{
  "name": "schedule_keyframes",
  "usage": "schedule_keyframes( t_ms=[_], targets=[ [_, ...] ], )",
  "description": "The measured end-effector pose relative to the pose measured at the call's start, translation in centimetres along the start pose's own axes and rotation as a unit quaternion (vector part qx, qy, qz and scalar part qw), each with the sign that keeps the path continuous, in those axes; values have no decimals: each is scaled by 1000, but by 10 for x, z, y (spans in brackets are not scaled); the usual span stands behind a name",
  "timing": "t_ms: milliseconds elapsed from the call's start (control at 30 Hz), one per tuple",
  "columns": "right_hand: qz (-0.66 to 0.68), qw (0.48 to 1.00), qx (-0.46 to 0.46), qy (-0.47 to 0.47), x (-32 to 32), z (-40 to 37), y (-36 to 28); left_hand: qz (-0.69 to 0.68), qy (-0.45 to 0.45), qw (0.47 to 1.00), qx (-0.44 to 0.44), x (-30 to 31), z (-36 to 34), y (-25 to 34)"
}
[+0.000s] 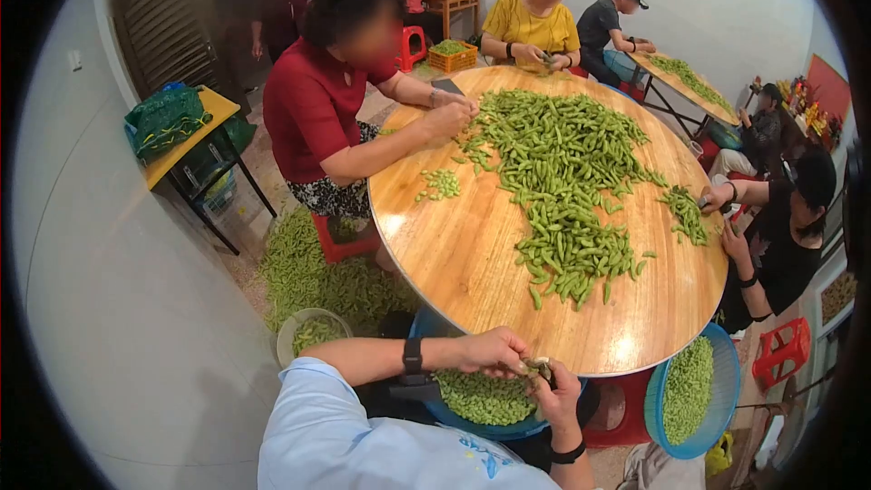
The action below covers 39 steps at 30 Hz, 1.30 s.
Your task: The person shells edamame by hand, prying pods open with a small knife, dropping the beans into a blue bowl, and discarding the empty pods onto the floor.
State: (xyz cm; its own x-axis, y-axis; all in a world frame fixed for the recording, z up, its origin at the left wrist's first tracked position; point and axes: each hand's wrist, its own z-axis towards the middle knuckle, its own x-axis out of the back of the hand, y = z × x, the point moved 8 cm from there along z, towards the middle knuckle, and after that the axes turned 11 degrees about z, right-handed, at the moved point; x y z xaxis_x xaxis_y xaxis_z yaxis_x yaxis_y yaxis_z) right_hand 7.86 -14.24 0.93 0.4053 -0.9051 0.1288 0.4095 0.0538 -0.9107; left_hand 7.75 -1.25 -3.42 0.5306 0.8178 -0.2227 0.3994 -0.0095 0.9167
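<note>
Bean pod sits pinched between left hand and right hand.

We hold one small green pod pinched between our left hand and right hand, at the near edge of the round wooden table; it is too small and too covered to tell whether it is split. Below it, pale green shelled beans lie loose in our blue basin. Ahead of us, plump unshelled pods form a long, uneven heap on the tabletop, thinning to scattered single ones toward our side.
</note>
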Motion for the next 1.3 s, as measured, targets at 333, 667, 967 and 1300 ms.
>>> schedule_keyframes(
  t_ms=[333,667,967,1300],
  targets=[
    [-76,991,12,-106,-32,3,-22,193,72,978,15,-5,-45,5],
    [109,985,-129,-45,-27,-11,0,698,238,665,-115,36,-98,98],
    [421,845,-323,68,-25,-27,28,709,230,608,-273,48,39,103],
    [479,840,-223,124,-7,-9,27,173,132,974,-62,26,14,72]
  ],
)
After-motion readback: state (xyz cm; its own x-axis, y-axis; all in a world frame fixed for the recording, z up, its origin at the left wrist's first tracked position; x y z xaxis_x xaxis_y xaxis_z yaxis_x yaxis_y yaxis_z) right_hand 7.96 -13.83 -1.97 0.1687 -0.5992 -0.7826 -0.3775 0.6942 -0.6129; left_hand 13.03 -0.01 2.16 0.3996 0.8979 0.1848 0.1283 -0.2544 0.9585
